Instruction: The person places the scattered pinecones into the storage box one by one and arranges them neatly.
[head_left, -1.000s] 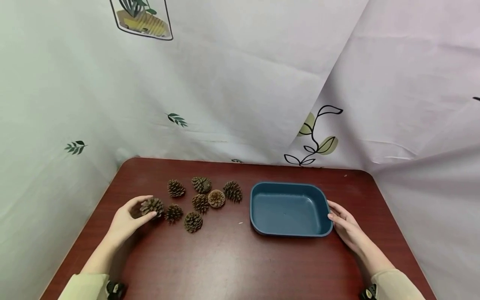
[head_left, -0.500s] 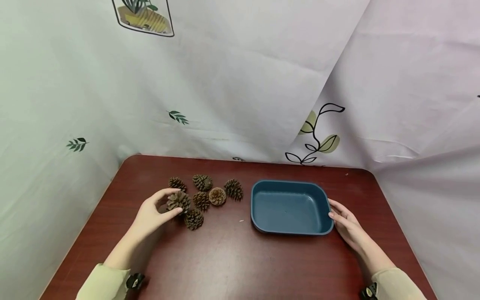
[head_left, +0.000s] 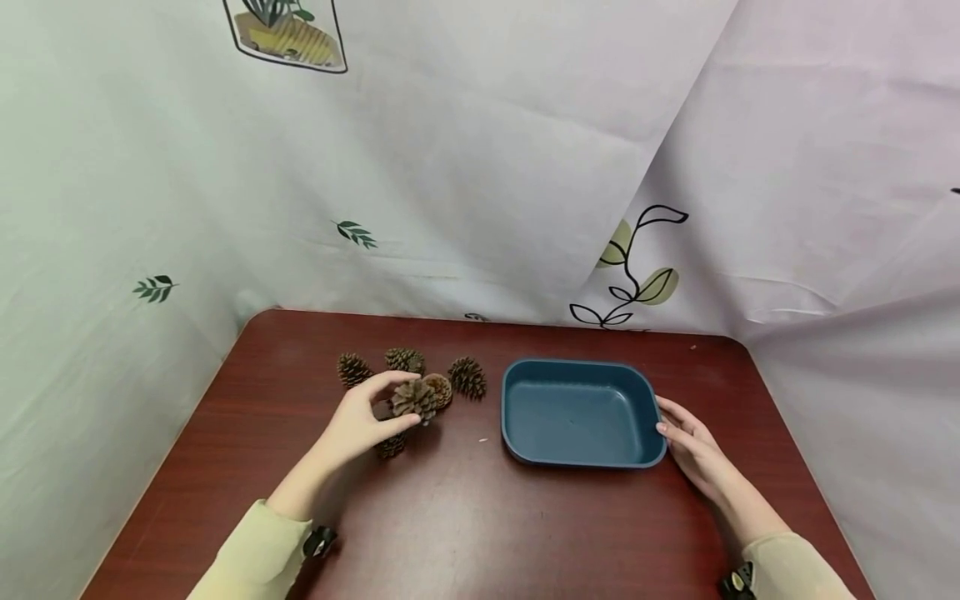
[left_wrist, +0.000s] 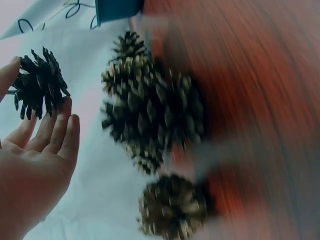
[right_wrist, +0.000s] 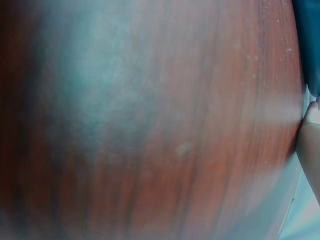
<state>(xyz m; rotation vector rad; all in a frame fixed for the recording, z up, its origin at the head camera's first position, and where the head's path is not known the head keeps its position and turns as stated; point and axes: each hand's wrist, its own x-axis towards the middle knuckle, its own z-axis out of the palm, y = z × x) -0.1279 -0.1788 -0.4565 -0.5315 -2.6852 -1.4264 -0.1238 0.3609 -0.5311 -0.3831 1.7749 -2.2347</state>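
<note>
My left hand point(head_left: 358, 425) pinches a brown pine cone point(head_left: 415, 401) between thumb and fingertips, above the table and over other cones. In the left wrist view this held pine cone point(left_wrist: 41, 86) shows dark, spread scales. Partly behind the hand and its cone lie a round-faced pine cone point(head_left: 439, 390) and another pine cone point(head_left: 391, 445). At the right end of a blue rectangular tub point(head_left: 573, 427), my right hand point(head_left: 699, 460) grips the wall, thumb on the rim and fingers outside. The tub's inside is bare.
More pine cones lie at the back left: one at the left point(head_left: 354, 369), one behind the hand point(head_left: 405, 359) and one toward the tub point(head_left: 468, 378). The dark red table point(head_left: 510, 533) ends at a white patterned cloth point(head_left: 480, 167) behind and at the sides.
My left hand has carried the pine cone to the right and lifted it from the left end of the group. My right hand and the tub have stayed in place.
</note>
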